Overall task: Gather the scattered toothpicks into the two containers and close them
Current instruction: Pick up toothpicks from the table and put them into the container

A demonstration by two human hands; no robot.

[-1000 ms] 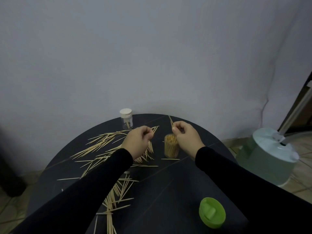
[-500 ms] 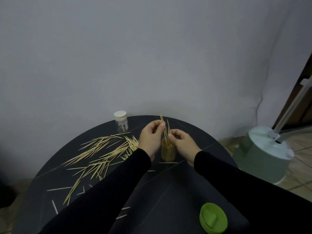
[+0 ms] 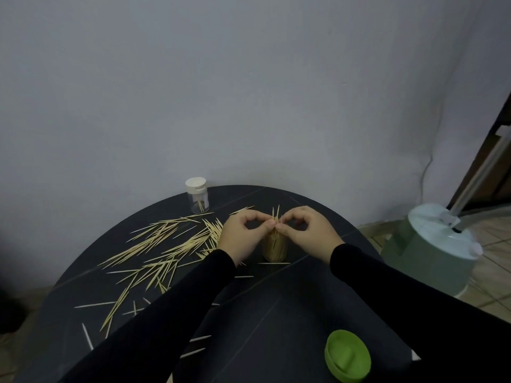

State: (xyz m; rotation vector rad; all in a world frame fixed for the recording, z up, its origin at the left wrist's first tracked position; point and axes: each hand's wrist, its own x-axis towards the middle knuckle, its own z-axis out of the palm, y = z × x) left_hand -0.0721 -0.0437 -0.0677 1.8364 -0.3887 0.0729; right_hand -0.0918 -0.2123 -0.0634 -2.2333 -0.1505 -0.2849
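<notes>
1. Here, the left hand (image 3: 241, 236) and right hand (image 3: 309, 233) both pinch a few upright toothpicks (image 3: 275, 214) over the open container (image 3: 274, 247).
2. They seemingly enter it.
3. Scattered toothpicks (image 3: 163, 248) lie left on the table (image 3: 276, 313).

Both hands (image 3: 276, 233) pinching toothpicks (image 3: 275, 214) over container (image 3: 274, 248)

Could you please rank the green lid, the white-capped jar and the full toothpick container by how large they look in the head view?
1. green lid, though it lies nearest the camera, which inflates it
2. full toothpick container and white-capped jar: similar in apparent size, so I would not rank them
</notes>
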